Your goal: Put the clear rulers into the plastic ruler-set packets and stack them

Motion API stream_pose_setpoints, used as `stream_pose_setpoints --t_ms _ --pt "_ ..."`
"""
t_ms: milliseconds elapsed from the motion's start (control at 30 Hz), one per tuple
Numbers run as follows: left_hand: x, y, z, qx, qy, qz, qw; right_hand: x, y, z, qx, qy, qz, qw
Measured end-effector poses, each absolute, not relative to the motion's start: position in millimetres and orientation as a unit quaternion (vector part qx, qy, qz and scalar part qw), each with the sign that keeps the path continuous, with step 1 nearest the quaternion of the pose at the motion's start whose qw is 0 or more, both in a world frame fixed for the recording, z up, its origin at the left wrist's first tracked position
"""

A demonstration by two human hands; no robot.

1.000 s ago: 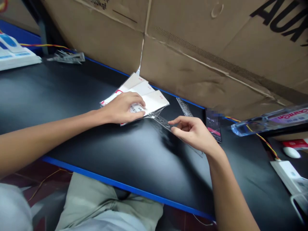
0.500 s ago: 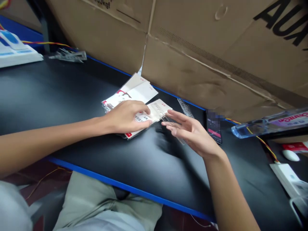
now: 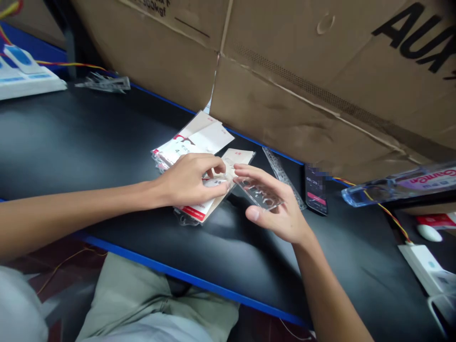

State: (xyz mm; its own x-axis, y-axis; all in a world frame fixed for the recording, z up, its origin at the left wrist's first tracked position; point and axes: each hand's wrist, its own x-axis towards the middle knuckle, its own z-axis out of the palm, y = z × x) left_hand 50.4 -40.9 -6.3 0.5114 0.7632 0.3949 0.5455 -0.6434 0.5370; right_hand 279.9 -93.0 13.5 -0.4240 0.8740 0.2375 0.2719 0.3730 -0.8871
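My left hand [image 3: 192, 180] has its thumb and curled index finger closed on a white-and-red card packet [image 3: 203, 211] in a clear sleeve, low over the desk. My right hand [image 3: 276, 204] faces it from the right, fingers stretched and thumb apart. A clear plastic stencil ruler [image 3: 261, 192] with cut-out shapes lies between that thumb and the fingers, its left end by the sleeve. Whether it is inside the sleeve I cannot tell. Behind the left hand is a fanned pile of similar packets [image 3: 210, 135].
A long clear ruler [image 3: 285, 178] and a phone [image 3: 315, 190] lie to the right. More clear plastic pieces [image 3: 107, 83] are at the back left, near a white power strip [image 3: 32, 83]. A large cardboard sheet [image 3: 285, 95] stands along the back edge of the black desk [image 3: 89, 137].
The packet in my left hand has turned and shows more of its red edge. My right hand has shifted slightly left, its thumb spread further from the fingers, and the stencil is plainer to see.
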Motion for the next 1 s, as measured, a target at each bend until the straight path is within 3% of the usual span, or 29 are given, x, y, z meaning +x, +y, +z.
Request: stream_pose_setpoints --t_ms 133,533,867,1000 --pt "51.9 -43.0 -5.3 0.84 0.391 0.317 0.203 283.9 -93.8 15.2 -0.337 -0.773 0.425 0.329" --pt "50.1 -47.5 -4.8 0.803 0.375 0.346 0.307 260.6 -99.6 3.9 -0.399 -0.82 0.148 0.382" --pt "52.5 -48.9 -7.1 0.79 0.361 0.358 0.343 259.8 -101.9 5.1 -0.415 -0.865 0.113 0.258" --pt "51.7 -50.2 -8.0 0.802 0.354 0.354 0.326 262.4 -102.8 9.3 -0.411 -0.867 0.124 0.252"
